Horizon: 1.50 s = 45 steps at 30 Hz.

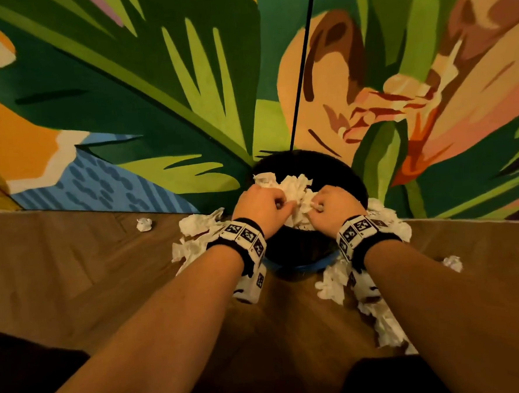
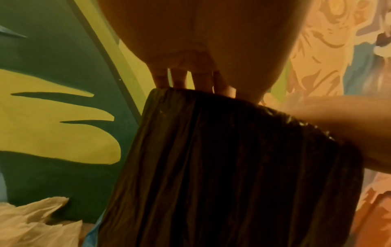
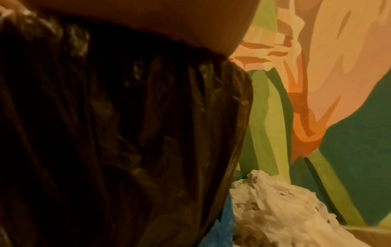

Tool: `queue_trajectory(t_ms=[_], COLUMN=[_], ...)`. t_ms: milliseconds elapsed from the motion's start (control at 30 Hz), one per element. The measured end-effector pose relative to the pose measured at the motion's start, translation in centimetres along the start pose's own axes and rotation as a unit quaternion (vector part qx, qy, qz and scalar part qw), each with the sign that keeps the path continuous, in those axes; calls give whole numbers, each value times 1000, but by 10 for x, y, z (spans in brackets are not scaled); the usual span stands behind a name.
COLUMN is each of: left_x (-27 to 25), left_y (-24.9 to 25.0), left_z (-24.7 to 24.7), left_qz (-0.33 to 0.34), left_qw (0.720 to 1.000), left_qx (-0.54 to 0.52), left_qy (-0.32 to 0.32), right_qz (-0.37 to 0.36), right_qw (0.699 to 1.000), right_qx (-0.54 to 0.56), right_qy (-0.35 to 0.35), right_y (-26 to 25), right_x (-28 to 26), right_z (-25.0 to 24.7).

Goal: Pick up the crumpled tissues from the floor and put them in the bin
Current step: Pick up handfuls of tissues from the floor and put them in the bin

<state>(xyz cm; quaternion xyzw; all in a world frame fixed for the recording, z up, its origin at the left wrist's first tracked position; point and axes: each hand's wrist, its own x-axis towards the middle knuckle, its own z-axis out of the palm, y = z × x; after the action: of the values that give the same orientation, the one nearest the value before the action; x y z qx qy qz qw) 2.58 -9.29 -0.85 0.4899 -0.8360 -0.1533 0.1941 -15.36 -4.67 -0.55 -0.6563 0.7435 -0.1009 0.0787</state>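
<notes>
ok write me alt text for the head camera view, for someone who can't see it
Both hands, left hand and right hand, hold a wad of crumpled tissues over the black-lined bin against a leafy mural wall. More loose tissues lie on the wooden floor on both sides of the bin.

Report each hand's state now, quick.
Left hand: fingers curled, gripping the tissue wad over the bin.
Right hand: fingers curled, gripping the same tissue wad.

an indoor room, home or office unclear: wood-look floor (image 1: 74,268), a bright painted leaf mural on the wall (image 1: 155,96), a lined bin (image 1: 354,178).
</notes>
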Motion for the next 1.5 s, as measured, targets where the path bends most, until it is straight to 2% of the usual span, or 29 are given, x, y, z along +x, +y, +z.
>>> queue_trajectory(t_ms=[100, 267, 367, 467, 533, 700, 800, 900, 1000, 1067, 1200, 1333, 1500], left_x=[0, 0, 1, 1, 0, -3, 0, 3, 3, 1, 1, 4, -10], left_y=[5, 13, 12, 13, 14, 12, 8, 3, -2, -4, -17, -56, -142], left_z=[3, 10, 14, 12, 10, 9, 9, 10, 9, 3, -22, -47, -52], left_qz=[10, -12, -13, -2, 6, 31, 38, 47, 50, 65, 64, 11, -149], left_qw=[994, 985, 984, 974, 968, 960, 975, 988, 998, 996, 980, 963, 960], left_qx=[102, 152, 156, 201, 221, 233, 187, 132, 29, -34, -139, -197, -169], left_qy=[-32, -87, -83, -110, -123, -152, -117, -66, -5, 50, 127, 183, 168], right_qz=[46, 89, 88, 97, 91, 67, 56, 58, 50, 29, 14, -43, -140], right_qw=[997, 992, 993, 990, 991, 991, 990, 993, 996, 999, 996, 983, 970], right_qx=[-54, -57, 21, 95, 88, 4, -25, -37, -42, -35, 51, 115, 164], right_qy=[-20, -75, -76, -32, -32, -114, -126, -98, -64, -30, 77, 135, 112], right_y=[2, 1, 3, 3, 2, -11, -17, -18, -15, -14, -24, -56, -120], right_x=[1, 12, 13, 10, 10, 7, 8, 12, 14, 16, 22, 29, 30], right_z=[6, 3, 1, -3, -5, -13, -22, -33, -44, -50, -58, -56, -33])
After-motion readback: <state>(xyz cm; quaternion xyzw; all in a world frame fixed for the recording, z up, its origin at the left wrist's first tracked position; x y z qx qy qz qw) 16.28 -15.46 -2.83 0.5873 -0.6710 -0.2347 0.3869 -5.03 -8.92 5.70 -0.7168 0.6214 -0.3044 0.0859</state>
